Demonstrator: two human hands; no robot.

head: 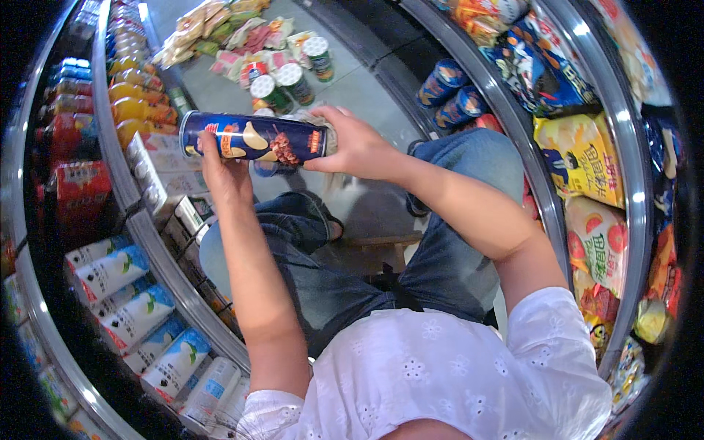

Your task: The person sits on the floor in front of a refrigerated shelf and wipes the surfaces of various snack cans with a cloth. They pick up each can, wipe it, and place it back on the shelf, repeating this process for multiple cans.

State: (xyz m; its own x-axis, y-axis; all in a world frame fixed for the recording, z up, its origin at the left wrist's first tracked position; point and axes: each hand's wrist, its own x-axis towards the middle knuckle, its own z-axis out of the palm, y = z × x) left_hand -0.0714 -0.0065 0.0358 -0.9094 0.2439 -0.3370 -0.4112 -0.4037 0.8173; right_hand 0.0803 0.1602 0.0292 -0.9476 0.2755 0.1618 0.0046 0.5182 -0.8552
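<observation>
A dark blue snack canister (256,137) lies sideways between my two hands, over the floor in front of my knees. My left hand (225,173) grips it near its left end, thumb on the printed side. Around the right end is my right hand (349,143), which also holds a greyish cloth (331,137) against that end. Part of the cloth hangs below the hand. Beyond the canister, several green canisters with white lids (291,75) stand on the floor beside a spread of snack bags (258,36).
Shelves run along both sides. The left shelf (181,286) bears drink cartons (137,319) and orange juice bottles (129,104). At right, two blue canisters (461,107) stand on the low shelf, with a yellow snack bag (583,159) above. A wooden stool (379,240) shows between my legs.
</observation>
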